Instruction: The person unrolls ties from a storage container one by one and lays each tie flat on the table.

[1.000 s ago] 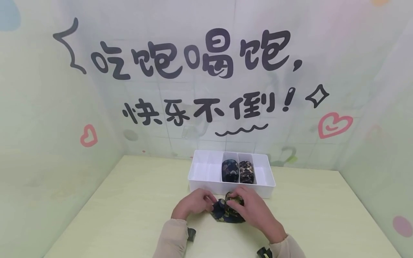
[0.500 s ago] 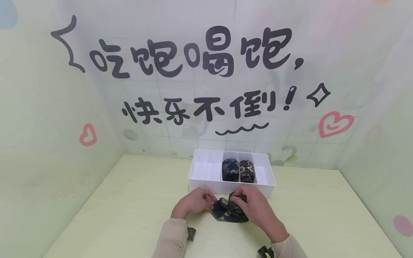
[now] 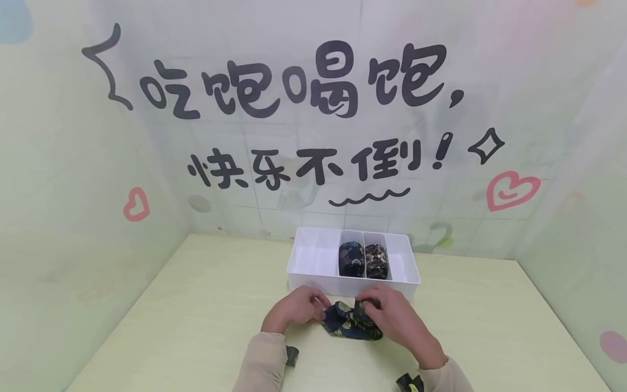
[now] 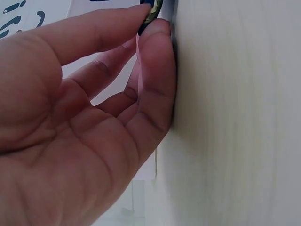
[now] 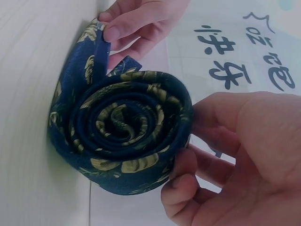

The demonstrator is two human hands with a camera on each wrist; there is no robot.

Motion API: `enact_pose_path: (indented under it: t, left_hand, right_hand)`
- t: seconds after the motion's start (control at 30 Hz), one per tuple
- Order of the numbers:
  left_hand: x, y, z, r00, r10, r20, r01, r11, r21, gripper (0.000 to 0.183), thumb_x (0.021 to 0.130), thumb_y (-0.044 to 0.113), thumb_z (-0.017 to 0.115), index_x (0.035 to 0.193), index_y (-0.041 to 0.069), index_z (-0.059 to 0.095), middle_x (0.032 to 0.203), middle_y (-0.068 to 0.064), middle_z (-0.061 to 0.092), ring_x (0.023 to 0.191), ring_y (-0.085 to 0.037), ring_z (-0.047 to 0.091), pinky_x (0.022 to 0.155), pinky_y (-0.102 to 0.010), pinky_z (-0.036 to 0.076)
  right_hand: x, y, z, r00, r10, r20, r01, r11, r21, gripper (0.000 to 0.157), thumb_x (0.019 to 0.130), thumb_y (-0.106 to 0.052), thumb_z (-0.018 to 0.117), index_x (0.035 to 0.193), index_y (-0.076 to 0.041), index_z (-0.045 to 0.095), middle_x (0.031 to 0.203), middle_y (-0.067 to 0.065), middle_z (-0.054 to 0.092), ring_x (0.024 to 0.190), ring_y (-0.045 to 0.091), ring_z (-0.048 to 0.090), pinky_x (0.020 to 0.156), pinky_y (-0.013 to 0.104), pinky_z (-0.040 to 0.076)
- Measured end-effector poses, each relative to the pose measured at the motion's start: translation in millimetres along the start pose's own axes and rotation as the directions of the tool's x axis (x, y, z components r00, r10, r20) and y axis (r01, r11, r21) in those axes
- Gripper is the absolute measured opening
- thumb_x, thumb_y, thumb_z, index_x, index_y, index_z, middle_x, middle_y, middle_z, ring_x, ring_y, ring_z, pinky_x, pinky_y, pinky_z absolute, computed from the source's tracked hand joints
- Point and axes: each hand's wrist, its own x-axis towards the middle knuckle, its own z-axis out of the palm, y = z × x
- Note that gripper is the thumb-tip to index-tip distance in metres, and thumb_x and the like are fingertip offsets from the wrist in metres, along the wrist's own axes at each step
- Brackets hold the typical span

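Note:
A navy necktie with gold flowers lies on the table before the white box, partly wound into a coil. Seen end-on in the right wrist view, the necktie roll shows several spiral layers and a flat tail running out to the far side. The left hand pinches that tail's end between thumb and fingers; its fingertips stay low by the table. On the opposite side, the right hand holds the coil by its outer edge, thumb and fingers bent around it.
Behind the hands stands a white divided box. Two of its compartments hold a dark blue floral roll and a black and tan patterned roll. A printed wall rises behind the pale table.
The right hand and the coil have shifted slightly right, away from the left hand, and more of the tie's flat part shows between them. The left hand keeps its pinch.

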Motion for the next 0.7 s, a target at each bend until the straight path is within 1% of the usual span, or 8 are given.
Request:
enact_pose_path:
  t: [0.1,0.17,0.3,0.43,0.5,0.6,0.7]
  left_hand:
    - [0.3,1.0,-0.3,1.000,-0.004,-0.001,0.004,1.000,0.003,0.019,0.084,0.001,0.072,0.102,0.004,0.074,0.085,-0.005,0.071,0.068,-0.014,0.058,0.063,-0.026,0.045]
    - [0.3,1.7,-0.5,1.000,-0.008,-0.002,0.008,1.000,0.001,0.019,0.084,0.002,0.072,0.102,0.004,0.074,0.085,-0.005,0.071,0.069,-0.014,0.059,0.063,-0.026,0.046]
    - [0.2,1.2,-0.5,1.000,-0.008,0.000,0.008,1.000,-0.002,0.019,0.084,0.001,0.072,0.102,0.004,0.074,0.085,-0.005,0.071,0.068,-0.013,0.059,0.064,-0.026,0.046]
    - [0.0,0.1,-0.4,1.000,0.003,0.002,-0.003,1.000,-0.010,0.020,0.083,0.000,0.072,0.103,0.003,0.074,0.084,-0.006,0.072,0.066,-0.013,0.059,0.063,-0.026,0.046]
    - [0.0,-0.3,-0.4,1.000,0.006,0.002,-0.006,1.000,-0.015,0.020,0.083,0.000,0.072,0.103,0.003,0.074,0.084,-0.007,0.072,0.066,-0.013,0.058,0.063,-0.026,0.046]
    - [0.5,-0.6,0.2,1.000,0.002,0.001,-0.002,1.000,-0.016,0.019,0.084,0.000,0.073,0.103,0.003,0.074,0.083,-0.006,0.071,0.066,-0.013,0.058,0.063,-0.026,0.046]
    - [0.9,-0.9,1.2,1.000,-0.005,0.000,0.005,1.000,-0.016,0.019,0.084,0.000,0.073,0.103,0.003,0.074,0.081,-0.004,0.069,0.066,-0.012,0.058,0.062,-0.025,0.046]
  right_hand:
    - [1,1,0.6,1.000,0.021,-0.007,-0.021,1.000,0.006,0.006,0.094,-0.024,0.073,0.097,-0.022,0.077,0.102,-0.008,0.072,0.098,0.014,0.069,0.084,0.031,0.055]
    - [1,1,0.7,0.999,0.039,-0.005,-0.039,0.999,0.017,0.005,0.092,-0.027,0.076,0.095,-0.023,0.076,0.100,-0.009,0.072,0.094,0.011,0.067,0.080,0.028,0.054]
    - [1,4,-0.5,0.998,0.060,0.012,-0.060,0.998,0.027,0.007,0.091,-0.021,0.076,0.098,-0.021,0.074,0.103,-0.007,0.072,0.096,0.011,0.066,0.082,0.029,0.054]
    - [0,7,-5.2,0.998,0.039,0.039,-0.040,0.999,0.018,0.014,0.094,-0.013,0.072,0.107,-0.016,0.074,0.112,-0.002,0.072,0.109,0.020,0.067,0.092,0.040,0.055]
    - [-1,8,-8.4,0.998,0.027,0.053,-0.028,1.000,0.002,0.018,0.094,-0.010,0.069,0.110,-0.013,0.075,0.116,0.001,0.072,0.112,0.024,0.067,0.094,0.043,0.055]
    - [-3,8,-12.9,0.997,0.022,0.072,-0.020,0.999,-0.026,0.020,0.094,-0.008,0.066,0.111,-0.012,0.076,0.117,0.003,0.072,0.111,0.026,0.067,0.092,0.043,0.055]
    - [-3,10,-15.9,0.996,0.033,0.082,-0.031,0.999,-0.028,0.015,0.095,-0.012,0.067,0.106,-0.016,0.077,0.115,0.001,0.072,0.109,0.024,0.068,0.089,0.041,0.055]
